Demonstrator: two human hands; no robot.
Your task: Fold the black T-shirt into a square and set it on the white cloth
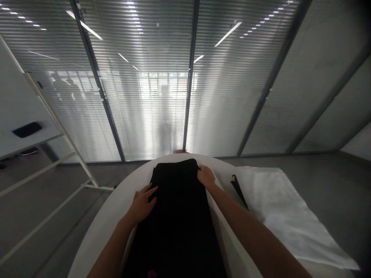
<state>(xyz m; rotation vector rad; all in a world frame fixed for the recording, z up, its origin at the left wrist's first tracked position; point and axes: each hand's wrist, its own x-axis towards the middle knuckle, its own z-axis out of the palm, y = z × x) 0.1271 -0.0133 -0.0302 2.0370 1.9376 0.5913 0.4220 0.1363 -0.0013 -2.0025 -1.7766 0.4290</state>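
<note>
A long piece of black cloth (179,216), narrower at its far end, lies lengthwise in front of me on a rounded white table (98,224). My left hand (143,202) rests on the cloth's left edge, fingers apart and stretched over the fabric. At the far right corner, my right hand (206,176) is closed on the cloth's edge, its fingertips partly hidden. The cloth looks mostly flat, and its near end runs out of view. A small magenta spot (152,273) shows on it at the bottom.
To the right lies a white cloth (290,220), with a thin black strip (240,192) with a yellow tip beside it. A whiteboard (23,96) on a white frame stands left, holding a dark eraser-like object (27,129). Behind the table runs a glass wall with blinds (150,127).
</note>
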